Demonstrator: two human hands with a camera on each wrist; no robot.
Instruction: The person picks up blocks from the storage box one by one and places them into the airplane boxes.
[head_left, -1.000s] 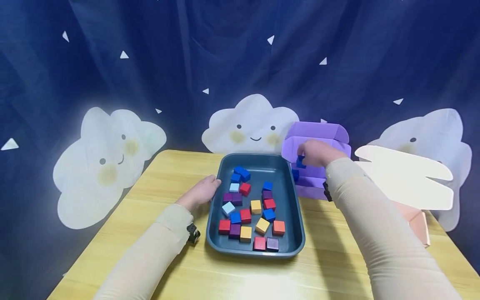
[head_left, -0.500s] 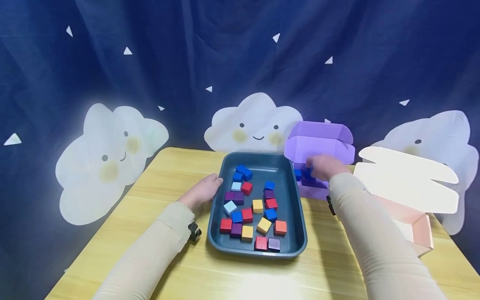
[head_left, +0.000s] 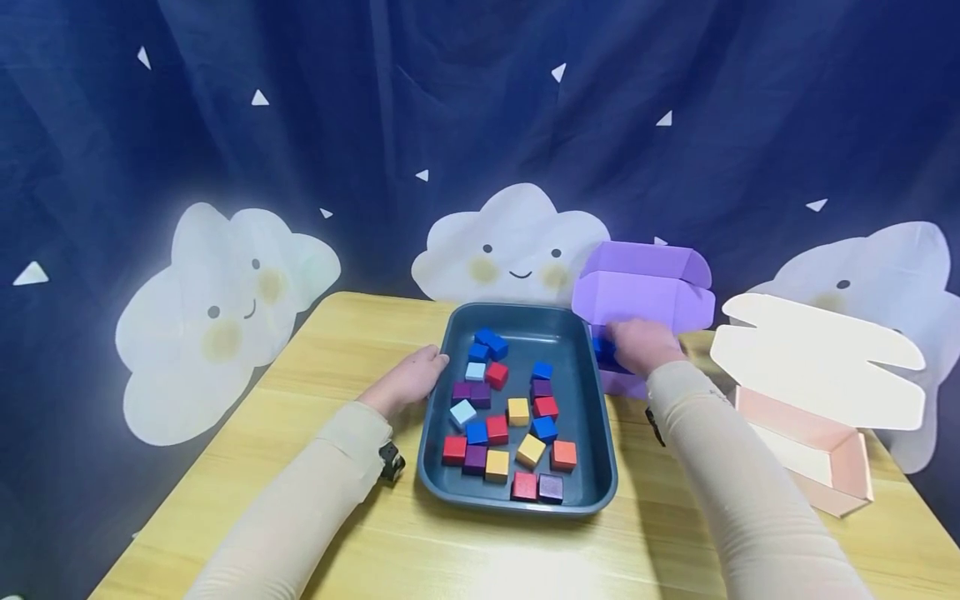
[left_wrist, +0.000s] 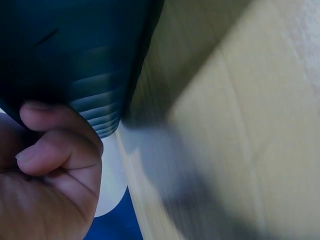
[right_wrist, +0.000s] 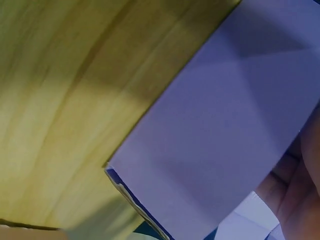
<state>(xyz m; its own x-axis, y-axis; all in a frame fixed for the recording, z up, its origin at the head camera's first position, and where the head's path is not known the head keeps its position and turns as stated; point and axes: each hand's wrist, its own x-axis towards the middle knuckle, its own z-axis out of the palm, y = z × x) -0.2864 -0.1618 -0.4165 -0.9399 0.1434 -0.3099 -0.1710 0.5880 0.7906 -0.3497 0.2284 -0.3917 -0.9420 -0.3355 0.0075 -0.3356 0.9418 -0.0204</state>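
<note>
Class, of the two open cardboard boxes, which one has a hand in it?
The purple box, beside the dark tray: the person's right hand reaches down inside it. The pink box, farther right, has no hand in it.

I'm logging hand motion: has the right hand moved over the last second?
Yes: the right hand has moved down in the head view, from overlapping the purple lid to mostly below it.

Navy cloud-print curtain [head_left: 480,125], wooden table [head_left: 360,337]

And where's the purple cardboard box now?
In the head view, the purple cardboard box stands right of the far end of the slate-blue rectangular tray, the right hand inside.
</note>
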